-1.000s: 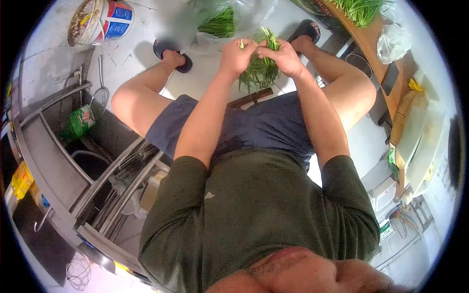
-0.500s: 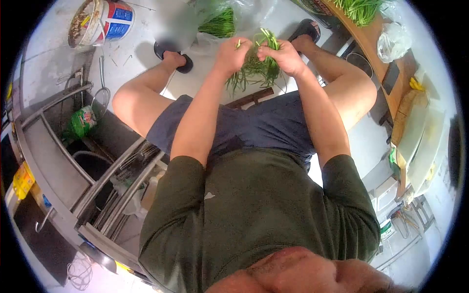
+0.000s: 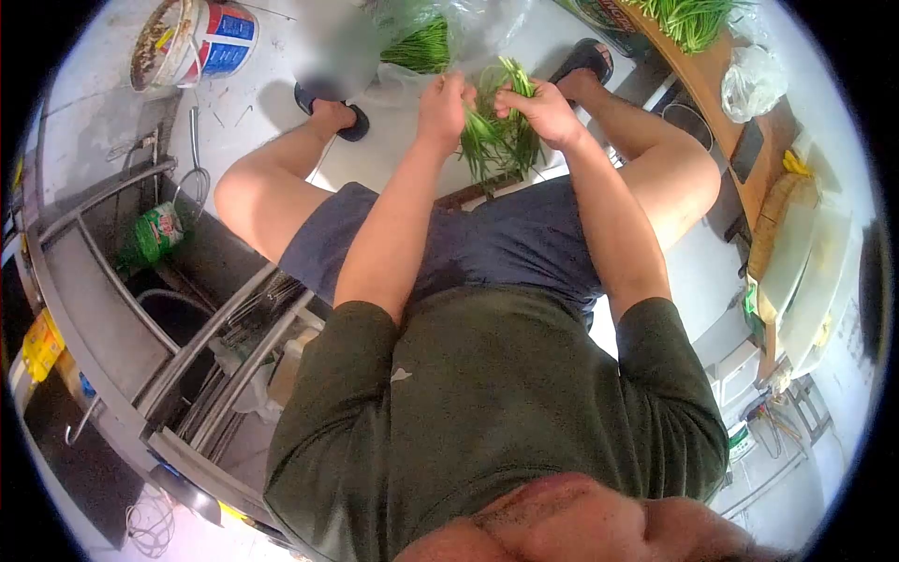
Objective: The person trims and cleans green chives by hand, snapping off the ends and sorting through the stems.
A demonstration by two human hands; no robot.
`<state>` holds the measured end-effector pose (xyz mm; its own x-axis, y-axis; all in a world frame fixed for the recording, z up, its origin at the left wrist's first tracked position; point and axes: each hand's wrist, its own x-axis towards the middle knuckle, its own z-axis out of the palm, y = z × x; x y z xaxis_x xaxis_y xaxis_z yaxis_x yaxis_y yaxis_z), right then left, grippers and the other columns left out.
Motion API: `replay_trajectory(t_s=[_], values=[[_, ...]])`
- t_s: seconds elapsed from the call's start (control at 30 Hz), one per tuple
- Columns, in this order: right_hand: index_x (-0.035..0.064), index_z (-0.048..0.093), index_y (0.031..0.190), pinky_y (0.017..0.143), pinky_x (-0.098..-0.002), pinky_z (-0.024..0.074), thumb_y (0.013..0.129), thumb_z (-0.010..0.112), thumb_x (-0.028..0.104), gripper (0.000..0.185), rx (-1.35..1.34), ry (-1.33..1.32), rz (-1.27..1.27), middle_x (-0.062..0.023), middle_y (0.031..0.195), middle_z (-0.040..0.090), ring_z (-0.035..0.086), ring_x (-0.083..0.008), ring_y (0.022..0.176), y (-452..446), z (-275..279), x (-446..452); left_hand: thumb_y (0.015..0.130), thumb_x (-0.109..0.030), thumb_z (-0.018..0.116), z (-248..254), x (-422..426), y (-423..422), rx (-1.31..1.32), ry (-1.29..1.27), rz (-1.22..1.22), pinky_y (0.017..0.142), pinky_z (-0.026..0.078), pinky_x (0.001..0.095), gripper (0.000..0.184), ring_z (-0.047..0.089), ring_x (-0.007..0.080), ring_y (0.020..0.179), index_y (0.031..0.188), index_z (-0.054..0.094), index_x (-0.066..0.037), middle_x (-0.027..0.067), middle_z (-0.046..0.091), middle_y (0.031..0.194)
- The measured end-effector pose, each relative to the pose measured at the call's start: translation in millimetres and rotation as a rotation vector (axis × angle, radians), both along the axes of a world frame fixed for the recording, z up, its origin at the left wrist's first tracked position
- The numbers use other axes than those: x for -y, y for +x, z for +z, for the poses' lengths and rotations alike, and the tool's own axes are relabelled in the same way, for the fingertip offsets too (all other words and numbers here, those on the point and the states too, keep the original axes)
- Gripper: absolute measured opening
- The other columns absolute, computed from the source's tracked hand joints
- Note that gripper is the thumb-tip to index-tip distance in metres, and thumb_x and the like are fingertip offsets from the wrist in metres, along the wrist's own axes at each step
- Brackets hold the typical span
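My left hand (image 3: 444,110) is closed, with its fingers round some thin green stalks whose loose leaves hang below it. Close beside it, my right hand (image 3: 547,110) grips a bunch of green stalks (image 3: 517,140); the pale ends stick up above the thumb and the leafy ends droop toward my lap. The two hands are slightly apart above the floor, between my knees. Beyond them, more green stalks (image 3: 418,47) lie in a clear plastic bag (image 3: 473,26) on the floor.
A dirty white bucket (image 3: 192,42) lies at the upper left. Along the left stands a metal frame sink (image 3: 103,272) with a green package (image 3: 157,231). On the right, a wooden table (image 3: 698,80) bears green stalks (image 3: 688,21), a plastic bag (image 3: 753,82) and a dark phone (image 3: 747,152).
My left hand first moved a little left, away from the right hand, with stalks in it, then turned upright. The leaves under the hands have shifted. My right hand has barely moved.
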<state>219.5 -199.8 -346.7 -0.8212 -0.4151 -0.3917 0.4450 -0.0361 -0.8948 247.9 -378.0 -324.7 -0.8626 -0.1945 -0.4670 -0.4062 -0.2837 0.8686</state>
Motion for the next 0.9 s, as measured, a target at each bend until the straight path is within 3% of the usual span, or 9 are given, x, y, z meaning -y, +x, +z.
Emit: replay_trajectory(t_s=[0.17,0.2,0.33,0.63,0.8,0.9], values=[[-0.0012,0.066,0.096,0.070,-0.0320,0.0502,0.084,0.071,0.020,0.025,-0.120,0.268,0.021,-0.0074,0.082,0.068,0.063,-0.0140,0.074,0,0,0,0.090,-0.027,0.068,22,-11,6,-0.110,-0.270,-0.329,0.056,0.040,0.0255,0.026,0.051,0.0079,0.063,0.091,0.066,-0.001,-0.0004,0.059,0.070],[-0.0013,0.066,0.097,0.069,-0.0325,0.0504,0.083,0.071,0.020,0.026,-0.153,0.320,0.037,-0.0082,0.082,0.068,0.063,-0.0140,0.074,0,-1,1,0.087,-0.022,0.072,16,-14,5,-0.105,-0.270,-0.346,0.054,0.039,0.0241,0.023,0.050,0.0065,0.063,0.095,0.068,-0.001,-0.0017,0.060,0.071],[-0.0004,0.066,0.098,0.069,-0.0324,0.0503,0.080,0.074,0.023,0.031,-0.409,0.663,0.088,-0.0114,0.082,0.068,0.062,-0.0128,0.074,3,2,3,0.090,-0.022,0.068,-3,-22,0,-0.132,-0.259,-0.258,0.055,0.039,0.0239,0.022,0.049,0.0066,0.062,0.097,0.069,-0.001,-0.0025,0.059,0.071],[-0.0004,0.064,0.110,0.079,-0.0304,0.0500,0.083,0.076,0.026,0.040,0.045,-0.071,0.156,-0.0052,0.096,0.068,0.061,-0.0148,0.086,0,-5,-5,0.089,-0.020,0.061,17,-2,-6,-0.003,-0.070,-0.317,0.057,0.038,0.0250,0.022,0.048,0.0078,0.063,0.098,0.067,0.000,-0.0025,0.055,0.071],[-0.0001,0.062,0.115,0.079,-0.0291,0.0510,0.088,0.071,0.020,0.036,0.176,-0.203,0.004,-0.0059,0.100,0.067,0.063,-0.0141,0.086,2,3,1,0.088,-0.018,0.058,18,4,-8,-0.056,-0.014,-0.330,0.053,0.033,0.0249,0.017,0.042,0.0064,0.058,0.084,0.067,-0.004,-0.0044,0.050,0.064],[-0.0002,0.062,0.116,0.079,-0.0295,0.0521,0.089,0.069,0.017,0.033,0.202,-0.269,-0.035,-0.0064,0.101,0.067,0.064,-0.0145,0.086,3,2,2,0.090,-0.022,0.063,19,9,-8,-0.050,-0.049,-0.409,0.057,0.036,0.0245,0.021,0.045,0.0079,0.061,0.095,0.065,-0.002,-0.0036,0.052,0.069]])
